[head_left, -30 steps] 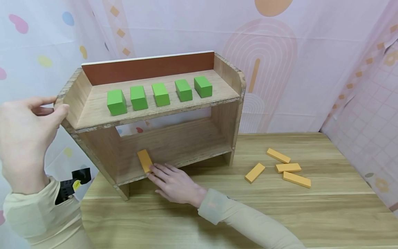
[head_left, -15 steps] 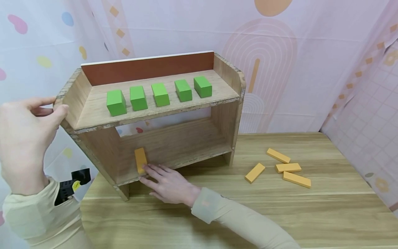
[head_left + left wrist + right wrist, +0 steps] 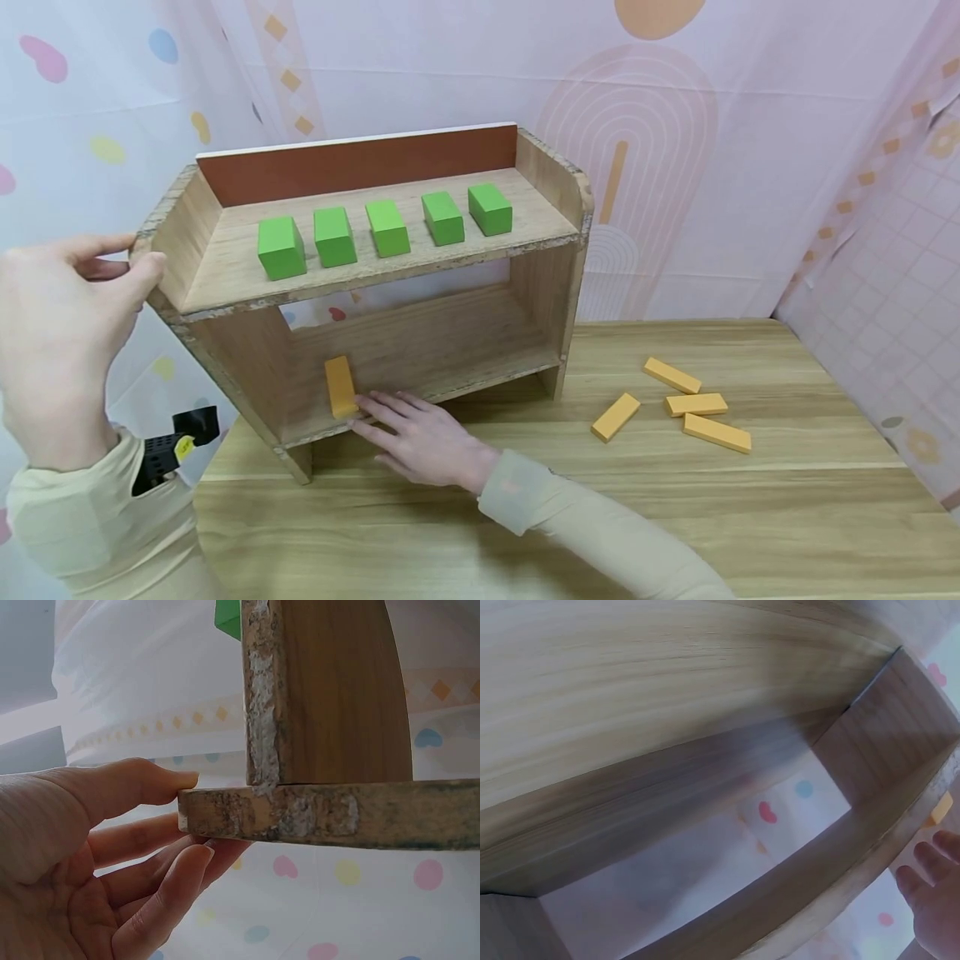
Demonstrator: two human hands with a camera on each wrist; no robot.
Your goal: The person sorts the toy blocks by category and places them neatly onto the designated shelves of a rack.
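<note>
the left hand (image 3: 63, 325) pinches the left front edge of the wooden shelf unit (image 3: 390, 272) between thumb and fingers. the right hand (image 3: 427, 442) grips nothing, its fingers outstretched to the right side of an orange block (image 3: 341, 387) lying near the lower board's left end; contact is hard to tell. five green blocks (image 3: 388, 229) line the upper board (image 3: 232, 267); four orange slats (image 3: 696, 404) lie on the table (image 3: 675, 517).

"What sort of place is it?"

"Indoors, but whether home or studio, I can't tell. Pastel cloths (image 3: 450, 83) printed with spots (image 3: 162, 46) and an arch (image 3: 630, 108) hang behind and beside a wood-grain table (image 3: 795, 508)."
</note>
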